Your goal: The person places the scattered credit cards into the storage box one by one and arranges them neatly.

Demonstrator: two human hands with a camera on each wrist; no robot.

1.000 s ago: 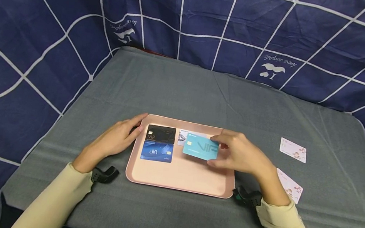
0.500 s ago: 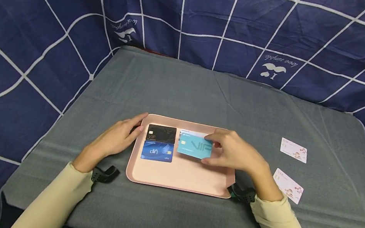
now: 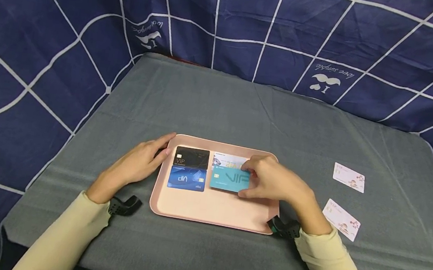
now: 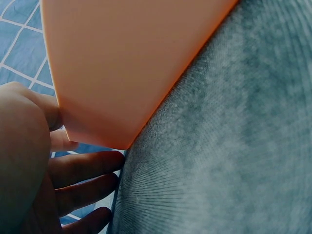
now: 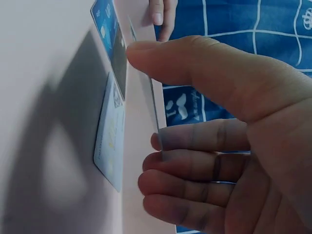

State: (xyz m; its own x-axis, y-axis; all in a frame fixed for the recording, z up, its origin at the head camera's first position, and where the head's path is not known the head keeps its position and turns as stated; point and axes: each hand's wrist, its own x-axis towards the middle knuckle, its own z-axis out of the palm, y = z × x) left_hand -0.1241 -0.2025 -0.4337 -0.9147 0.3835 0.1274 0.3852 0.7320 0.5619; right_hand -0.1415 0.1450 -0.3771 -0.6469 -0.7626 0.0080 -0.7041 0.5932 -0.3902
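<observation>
My right hand [image 3: 278, 181] pinches a teal VIP card [image 3: 228, 179] by its right end, thumb and fingertips on opposite long edges. The right wrist view shows that card nearly edge-on, with a gap between it and the tray floor. A white card [image 3: 227, 160] lies partly covered behind it in the head view. My left hand [image 3: 135, 160] holds the left rim of a pink tray [image 3: 210, 210] near its far corner, thumb at the rim. Inside the tray on the left, a black VIP card [image 3: 191, 157] lies directly above a blue VIP card [image 3: 187, 179].
Two pale pink cards [image 3: 349, 177] [image 3: 341, 219] lie on the grey cloth [image 3: 212, 102] right of the tray, the nearer one close to my right forearm. A dark blue checked curtain [image 3: 241, 18] borders the table at the back and sides.
My right hand has carried the teal card left, then nearer to me and lower, uncovering more of the white card. The left hand has stayed at the tray's rim.
</observation>
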